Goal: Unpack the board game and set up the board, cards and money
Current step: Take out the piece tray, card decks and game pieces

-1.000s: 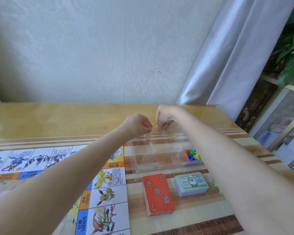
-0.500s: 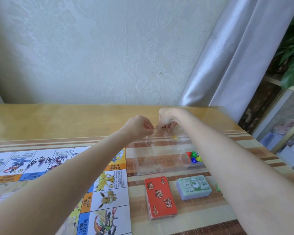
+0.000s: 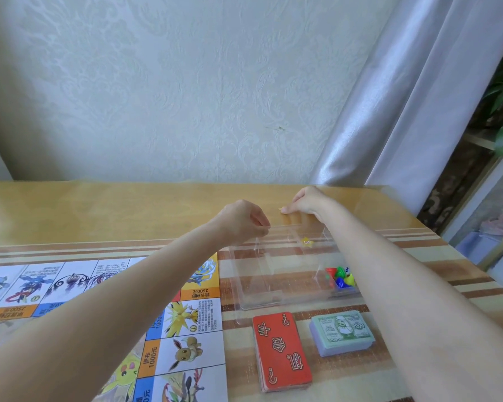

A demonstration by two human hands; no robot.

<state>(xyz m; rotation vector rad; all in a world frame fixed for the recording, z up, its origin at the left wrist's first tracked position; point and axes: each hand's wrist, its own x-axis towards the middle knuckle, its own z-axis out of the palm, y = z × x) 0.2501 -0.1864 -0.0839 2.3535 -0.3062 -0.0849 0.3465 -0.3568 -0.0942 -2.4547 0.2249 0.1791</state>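
Head view, the only one. The game board (image 3: 99,309) is laid flat on the table (image 3: 128,210), at the left, already unfolded; only part of it is seen under the forearms. A red card deck (image 3: 280,351) is stacked on the table just right of the board, and a money stack (image 3: 341,332) lies just beside it, further right. Both are judged to be already unpacked.

A clear plastic tray (image 3: 259,285) sits beyond the two stacks. Most of its compartments look emptied; coloured pawns (image 3: 339,278) are still held in its right compartment, and a small yellow piece (image 3: 307,242) is seen in a far compartment.

The left hand (image 3: 243,220) is curled, its grip pinched on the tray's far left rim. The right hand (image 3: 305,201) is reached past the tray onto bare table; its fingertips are closed on a small yellow item (image 3: 281,209), too small to be identified.

Judged progress: board, cards and money are out, so the task is mostly done. Left: the pawns and small bits in the tray, and possibly the sorting of money, which cannot be told from here.
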